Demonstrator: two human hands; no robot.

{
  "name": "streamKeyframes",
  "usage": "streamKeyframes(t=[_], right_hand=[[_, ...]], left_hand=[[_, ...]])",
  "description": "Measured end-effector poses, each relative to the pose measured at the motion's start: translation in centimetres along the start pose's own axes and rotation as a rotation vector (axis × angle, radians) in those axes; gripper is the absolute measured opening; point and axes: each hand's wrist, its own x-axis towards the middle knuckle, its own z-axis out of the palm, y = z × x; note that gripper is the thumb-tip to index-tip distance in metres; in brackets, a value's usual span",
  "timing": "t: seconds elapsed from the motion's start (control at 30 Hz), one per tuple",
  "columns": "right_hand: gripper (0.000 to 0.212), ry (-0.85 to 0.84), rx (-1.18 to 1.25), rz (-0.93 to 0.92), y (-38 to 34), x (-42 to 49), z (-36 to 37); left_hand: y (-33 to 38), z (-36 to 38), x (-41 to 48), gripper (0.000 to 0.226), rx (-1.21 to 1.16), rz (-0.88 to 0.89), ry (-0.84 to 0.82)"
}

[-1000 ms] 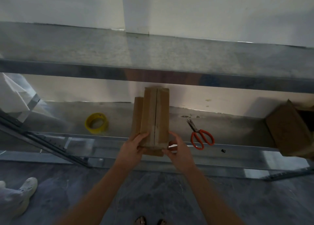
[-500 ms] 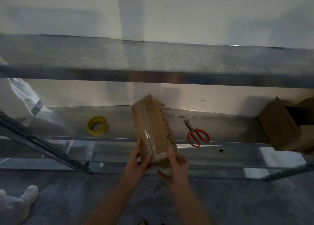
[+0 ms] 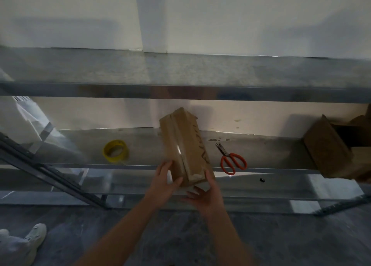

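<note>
Grip of left hand (image 3: 163, 182) and right hand (image 3: 202, 193) clasping cardboard box (image 3: 182, 145), its side lettering blurred, right fingertips hidden beneath.

1. Yellow tape (image 3: 115, 150) lies flat on the shelf (image 3: 271, 151), at my eleven o'clock.
2. Red scissors (image 3: 230, 159) lie on it at one o'clock, blades pointing away from me.
3. An open carton (image 3: 327, 151) sits at two o'clock.
4. A white shoe (image 3: 37, 236) stands on the floor (image 3: 281, 241) at eight o'clock.

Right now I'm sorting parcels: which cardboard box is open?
The open box at the far right end of the shelf, its dark inside showing. The taped box held by the left hand and right hand is sealed.
</note>
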Motion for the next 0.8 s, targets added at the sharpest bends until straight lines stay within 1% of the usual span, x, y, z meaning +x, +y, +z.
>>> streamKeyframes(t=[0.07,0.17,0.23,0.3,0.37,0.4,0.47,0.53,0.6,0.63,0.7,0.73,0.8], right_hand=[[0.074,0.008,0.009,-0.025,0.2,0.3,0.9],[0.067,0.043,0.118,-0.09,0.5,0.9,1.9],[0.071,0.083,0.14,-0.127,0.6,1.3,1.7],[0.081,0.078,0.088,-0.167,0.7,1.4,0.7],[0.097,0.038,-0.051,-0.267,0.4,0.9,-0.3],[0.105,0.021,-0.135,-0.34,0.0,0.5,-0.8],[0.12,0.014,-0.341,-0.531,-0.9,0.0,-1.3],[0.135,0.007,-0.57,-0.729,-1.5,-0.5,-1.5],[0.145,-0.056,-0.712,-0.841,-1.4,-0.6,-1.2],[0.147,-0.071,-0.757,-0.86,-1.3,-0.6,-0.9],[0.142,-0.066,-0.779,-0.86,-1.1,-0.7,-0.6],[0.139,-0.053,-0.749,-0.842,-1.1,-0.7,-0.5],[0.13,-0.012,-0.64,-0.776,-1.3,-0.8,-0.7]], left_hand=[[0.9,0.2,0.5,0.076,-0.07,-0.049,-0.038],[1.3,0.6,0.5,0.08,0.039,-0.031,-0.047],[1.0,0.4,0.6,0.08,0.039,-0.042,-0.094],[0.8,-0.2,0.5,0.076,0.09,-0.008,-0.11],[1.0,-1.0,0.2,0.07,0.193,0.141,-0.031],[1.1,-1.5,0.0,0.069,0.206,0.216,0.017],[1.5,-2.3,-0.1,0.068,0.15,0.294,0.06],[1.7,-2.0,0.0,0.069,0.068,0.276,0.005],[2.0,-0.9,0.0,0.077,-0.025,0.202,-0.121],[2.1,-0.2,0.0,0.083,-0.043,0.168,-0.171],[2.2,1.3,-0.4,0.092,-0.024,0.117,-0.183],[2.1,1.7,-0.6,0.093,-0.038,0.097,-0.161],[2.0,2.0,-0.7,0.088,-0.091,0.086,-0.131]])
